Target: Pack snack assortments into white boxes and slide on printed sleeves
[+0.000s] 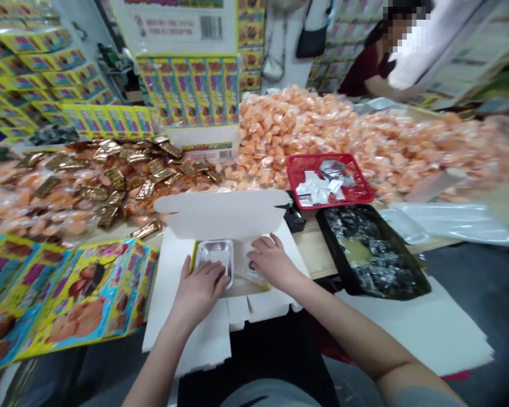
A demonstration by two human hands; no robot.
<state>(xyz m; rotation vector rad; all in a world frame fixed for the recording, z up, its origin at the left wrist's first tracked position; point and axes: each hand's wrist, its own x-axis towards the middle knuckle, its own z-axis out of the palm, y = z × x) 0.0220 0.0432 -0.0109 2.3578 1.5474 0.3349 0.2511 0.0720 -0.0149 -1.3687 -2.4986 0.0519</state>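
Observation:
An open white cardboard box [220, 220] lies before me, its lid raised at the back and its flaps spread at the front. In its left part sits a rectangular foil tray [227, 249]. My left hand [201, 291] rests on the tray with its fingers apart. Over the right part of the box is my right hand [274, 263], its fingers spread on a clear plastic packet [254, 274] with a small dark item in it. My right palm and fingers partly cover the packet.
Printed yellow boxes [85, 288] stand at the left. Behind are gold-wrapped packets [114, 178] and a heap of orange wrapped pieces [297, 124]. A red basket [365, 195] and a black tray [337, 265] lie to the right. Farther back is a person [365, 70].

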